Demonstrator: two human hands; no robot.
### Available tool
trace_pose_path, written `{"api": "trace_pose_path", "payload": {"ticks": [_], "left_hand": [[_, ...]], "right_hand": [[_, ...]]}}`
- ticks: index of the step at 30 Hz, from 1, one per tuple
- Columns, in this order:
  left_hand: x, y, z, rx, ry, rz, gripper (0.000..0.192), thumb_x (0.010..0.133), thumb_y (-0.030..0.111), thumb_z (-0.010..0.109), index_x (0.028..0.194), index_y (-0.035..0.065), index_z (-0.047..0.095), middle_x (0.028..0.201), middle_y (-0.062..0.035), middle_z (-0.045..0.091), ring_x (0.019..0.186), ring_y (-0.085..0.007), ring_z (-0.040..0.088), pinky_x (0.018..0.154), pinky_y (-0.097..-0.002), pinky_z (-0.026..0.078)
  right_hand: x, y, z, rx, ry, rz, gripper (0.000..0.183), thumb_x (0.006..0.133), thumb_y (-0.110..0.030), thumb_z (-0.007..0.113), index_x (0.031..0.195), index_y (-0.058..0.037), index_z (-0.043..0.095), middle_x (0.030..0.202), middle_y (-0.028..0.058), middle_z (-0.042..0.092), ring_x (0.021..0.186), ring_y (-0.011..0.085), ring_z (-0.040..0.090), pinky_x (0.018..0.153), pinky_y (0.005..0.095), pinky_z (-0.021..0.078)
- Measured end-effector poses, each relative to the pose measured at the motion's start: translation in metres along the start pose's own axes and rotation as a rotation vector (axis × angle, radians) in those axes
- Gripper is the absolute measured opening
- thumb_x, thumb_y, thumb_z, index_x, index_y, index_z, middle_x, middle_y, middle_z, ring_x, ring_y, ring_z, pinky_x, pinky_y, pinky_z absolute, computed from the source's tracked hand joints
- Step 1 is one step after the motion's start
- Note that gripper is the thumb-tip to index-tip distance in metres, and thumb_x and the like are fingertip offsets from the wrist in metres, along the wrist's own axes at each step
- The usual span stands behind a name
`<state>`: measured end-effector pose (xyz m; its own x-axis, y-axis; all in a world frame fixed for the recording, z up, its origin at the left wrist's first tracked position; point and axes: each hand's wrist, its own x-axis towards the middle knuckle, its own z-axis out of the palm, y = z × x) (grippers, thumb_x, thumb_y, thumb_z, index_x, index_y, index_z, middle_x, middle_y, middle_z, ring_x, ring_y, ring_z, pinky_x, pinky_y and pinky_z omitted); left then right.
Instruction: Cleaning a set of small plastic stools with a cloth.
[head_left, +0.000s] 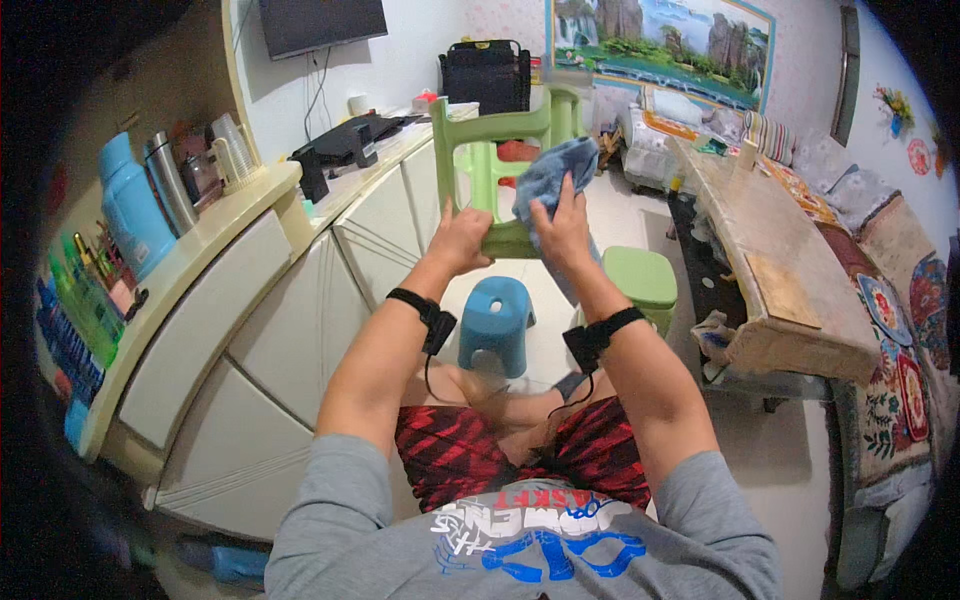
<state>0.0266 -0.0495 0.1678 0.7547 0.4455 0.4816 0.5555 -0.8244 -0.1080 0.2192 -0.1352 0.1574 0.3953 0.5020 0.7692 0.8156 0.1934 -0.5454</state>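
Observation:
A light green plastic stool (491, 129) is held up in front of me, its legs and crossbars showing. My left hand (463, 236) grips its lower left corner. A blue-grey cloth (555, 180) lies against the stool's right side, with my right hand (562, 225) on it, thumb and fingers pressing it; part of the cloth hangs below that hand. Beneath the raised stool, a blue plastic stool (495, 322) stands on the floor. Another green stool (639, 279) stands to its right.
White cabinets (285, 337) curve along the left, with a blue thermos jug (135, 210) and a steel flask (169, 180) on top. A long table (772, 255) stands on the right, a wooden board (781, 291) on its near end. A sofa (660, 142) is farther back.

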Motion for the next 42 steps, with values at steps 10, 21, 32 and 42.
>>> {"api": "trace_pose_path", "payload": {"ticks": [10,21,32,42], "left_hand": [[-0.011,-0.022,0.069,-0.013,-0.403,0.039,0.066,0.058,0.033,0.092,0.109,0.0092,0.058,0.11,-0.0107,0.065,0.117,-0.033,0.058,0.118,-0.0664,0.021],[-0.022,-0.042,0.113,-0.141,-0.55,0.013,0.071,0.057,0.035,0.092,0.113,0.0085,0.058,0.115,-0.013,0.065,0.12,-0.0355,0.056,0.115,-0.0664,0.025],[-0.04,-0.074,0.144,-0.275,-0.399,-0.053,0.091,0.066,0.028,0.085,0.148,0.0146,0.045,0.148,-0.0161,0.047,0.144,-0.0392,0.036,0.115,-0.0671,0.026],[-0.023,-0.042,0.163,-0.332,-0.241,-0.259,0.056,0.086,0.047,0.063,0.131,0.0148,0.059,0.133,-0.0138,0.057,0.134,-0.0342,0.044,0.104,-0.0816,0.015]], "right_hand": [[-0.071,0.081,0.062,0.048,-0.273,0.309,0.088,0.091,-0.034,0.064,0.157,0.0028,0.019,0.135,0.0418,0.044,0.121,0.0553,0.05,0.105,0.0505,0.0435],[-0.112,0.084,0.085,-0.014,-0.344,0.363,0.078,0.092,-0.034,0.061,0.154,0.0021,0.03,0.132,0.0426,0.044,0.12,0.0565,0.049,0.105,0.0541,0.0421],[-0.111,0.048,0.092,-0.139,-0.378,0.201,0.065,0.092,-0.029,0.061,0.145,0.0037,0.044,0.138,0.0453,0.04,0.127,0.0579,0.044,0.11,0.0557,0.0385],[-0.099,0.082,0.122,-0.34,-0.305,-0.179,0.044,0.089,-0.019,0.062,0.117,0.0123,0.051,0.145,0.045,0.035,0.135,0.0603,0.035,0.118,0.056,0.0295]]}}
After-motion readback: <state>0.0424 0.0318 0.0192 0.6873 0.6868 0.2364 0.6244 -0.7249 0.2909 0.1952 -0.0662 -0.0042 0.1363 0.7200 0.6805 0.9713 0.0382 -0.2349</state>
